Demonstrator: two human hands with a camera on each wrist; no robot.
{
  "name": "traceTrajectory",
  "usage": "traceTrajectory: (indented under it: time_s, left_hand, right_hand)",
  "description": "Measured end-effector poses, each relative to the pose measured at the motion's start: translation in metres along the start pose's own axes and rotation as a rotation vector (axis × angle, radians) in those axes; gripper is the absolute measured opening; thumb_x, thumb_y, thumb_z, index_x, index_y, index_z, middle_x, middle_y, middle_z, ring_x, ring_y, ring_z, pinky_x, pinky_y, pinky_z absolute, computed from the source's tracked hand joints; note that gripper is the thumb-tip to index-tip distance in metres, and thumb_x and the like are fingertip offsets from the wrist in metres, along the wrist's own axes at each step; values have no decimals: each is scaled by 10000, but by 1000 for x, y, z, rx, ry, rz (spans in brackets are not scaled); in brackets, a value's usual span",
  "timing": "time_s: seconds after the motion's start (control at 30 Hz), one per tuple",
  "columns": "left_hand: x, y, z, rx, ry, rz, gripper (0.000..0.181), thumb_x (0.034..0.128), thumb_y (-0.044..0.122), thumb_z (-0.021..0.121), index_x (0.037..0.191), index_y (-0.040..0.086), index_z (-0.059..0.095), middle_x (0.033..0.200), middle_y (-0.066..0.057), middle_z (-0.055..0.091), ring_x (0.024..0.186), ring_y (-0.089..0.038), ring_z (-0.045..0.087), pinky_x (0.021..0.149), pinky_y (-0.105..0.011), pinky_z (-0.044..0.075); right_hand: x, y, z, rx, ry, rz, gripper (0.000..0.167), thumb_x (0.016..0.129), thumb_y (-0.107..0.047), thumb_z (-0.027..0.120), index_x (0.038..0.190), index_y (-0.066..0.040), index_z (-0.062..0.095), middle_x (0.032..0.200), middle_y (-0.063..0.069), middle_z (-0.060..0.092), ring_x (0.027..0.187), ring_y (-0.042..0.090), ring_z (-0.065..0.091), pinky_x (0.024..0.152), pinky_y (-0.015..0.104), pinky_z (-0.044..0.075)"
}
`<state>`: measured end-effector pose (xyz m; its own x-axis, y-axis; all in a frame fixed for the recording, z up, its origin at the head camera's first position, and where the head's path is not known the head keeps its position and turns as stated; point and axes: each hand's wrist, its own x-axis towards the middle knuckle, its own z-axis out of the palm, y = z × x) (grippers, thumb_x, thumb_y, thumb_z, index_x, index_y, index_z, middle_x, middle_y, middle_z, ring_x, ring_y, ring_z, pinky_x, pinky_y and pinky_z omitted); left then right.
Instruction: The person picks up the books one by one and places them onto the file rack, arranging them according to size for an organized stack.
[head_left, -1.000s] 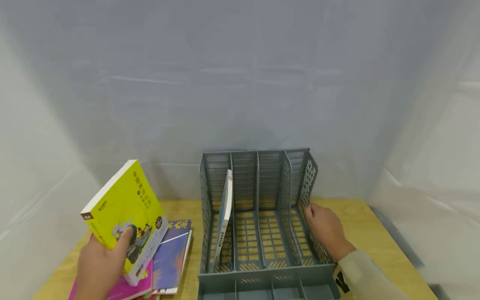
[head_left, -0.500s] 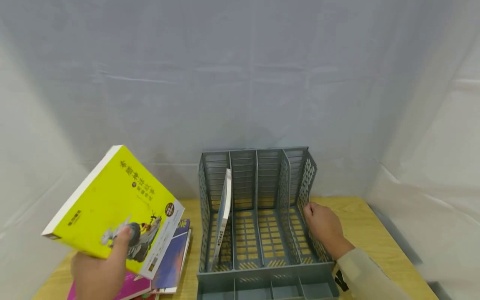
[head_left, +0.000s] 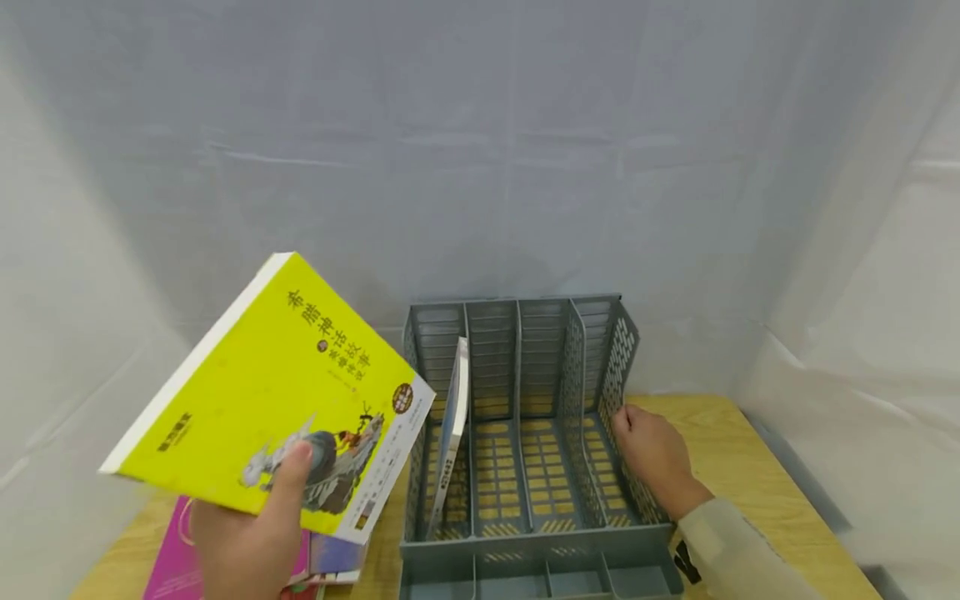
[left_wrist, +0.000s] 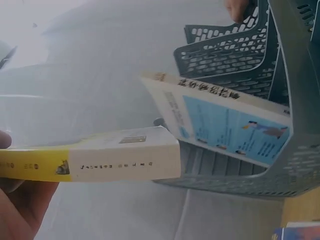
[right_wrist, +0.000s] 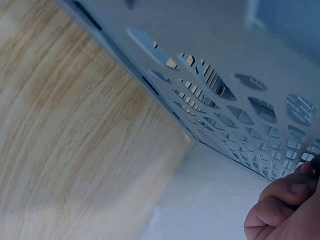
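My left hand (head_left: pixel 251 537) grips a thick yellow paperback book (head_left: pixel 225 383), thumb across its cover. The book is tilted in the air left of a grey plastic file organizer (head_left: pixel 525 543). In the left wrist view the book's spine (left_wrist: pixel 115 165) faces the camera, close to the organizer. A thin book (head_left: pixel 455 425) with a white spine leans in the organizer's leftmost compartment; its blue-and-white cover (left_wrist: pixel 230 127) shows in the left wrist view. My right hand (head_left: pixel 652 458) grips the edge of the organizer's right side wall, fingers curled in the right wrist view (right_wrist: pixel 285 200).
A pink book (head_left: pixel 168 558) and a purple-blue book (head_left: pixel 337 554) lie stacked at the left on the wooden table (head_left: pixel 735 467), partly hidden by my left hand and the yellow book. Small trays (head_left: pixel 510 579) line the organizer's front. Pale sheeting (head_left: pixel 480 167) encloses the table.
The yellow book has been lifted and moved right toward the organizer, its cover turning more to the head camera. My right hand stays on the organizer's side wall.
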<state>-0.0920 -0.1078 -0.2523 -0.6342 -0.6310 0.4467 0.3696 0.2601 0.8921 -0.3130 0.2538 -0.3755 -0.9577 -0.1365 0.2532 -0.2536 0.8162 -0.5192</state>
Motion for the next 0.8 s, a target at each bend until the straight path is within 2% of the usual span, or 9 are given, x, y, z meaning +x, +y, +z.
traceTrajectory:
  time_s: [0.07,0.13,0.2,0.27,0.43,0.53,0.63,0.8]
  left_hand:
    - [3,-6,10,30,-67,30,510,961,-7,694,1436,91,538,1137,10,744,903,-72,751,685,-264,612]
    - [6,-14,21,88,-115,92,463,968,3,692,1403,69,548,1109,-14,745,863,-61,745,660,-259,612]
    - [9,-23,32,156,-135,154,406,968,24,704,1354,44,579,1075,-54,753,823,-43,731,640,-236,604]
    - [11,-31,42,212,-140,181,334,969,76,721,1285,38,618,1031,-90,767,770,-35,721,604,-231,592]
    - [16,-46,61,292,-155,108,269,973,225,741,1150,37,665,912,-134,769,659,-137,715,532,-271,564]
    - [20,-55,70,376,-185,74,300,976,288,734,1067,5,690,826,-141,747,568,-165,656,476,-292,521]
    - [25,-64,75,494,-239,74,338,988,330,709,980,-7,683,702,-108,674,500,-159,550,440,-309,455]
    - [31,-74,79,648,-373,49,362,998,358,675,941,1,668,673,-69,619,525,-176,519,456,-333,417]
  right_hand:
    - [0,1,1,14,-1,1,458,1123,-275,292,699,-142,402,554,22,371,502,159,225,533,318,218]
    - [1,1,3,20,1,4,460,1124,-279,292,698,-144,402,550,17,369,498,155,221,532,317,219]
    - [3,0,5,21,4,10,462,1123,-283,299,695,-145,405,550,14,365,499,154,219,533,317,220]
    - [5,-1,6,16,9,12,467,1122,-288,304,690,-147,410,550,13,364,501,154,218,532,319,222]
    - [7,-4,9,5,15,8,466,1120,-285,320,688,-145,423,557,20,371,504,161,232,526,325,231]
    - [7,-8,10,5,16,15,456,1115,-277,335,687,-146,424,559,21,375,501,163,241,521,325,239]
    - [5,-12,12,13,13,24,451,1110,-268,347,684,-143,424,558,23,376,498,165,243,518,324,244]
    - [4,-18,14,32,13,21,443,1104,-270,349,685,-145,419,564,18,372,507,162,241,521,322,247]
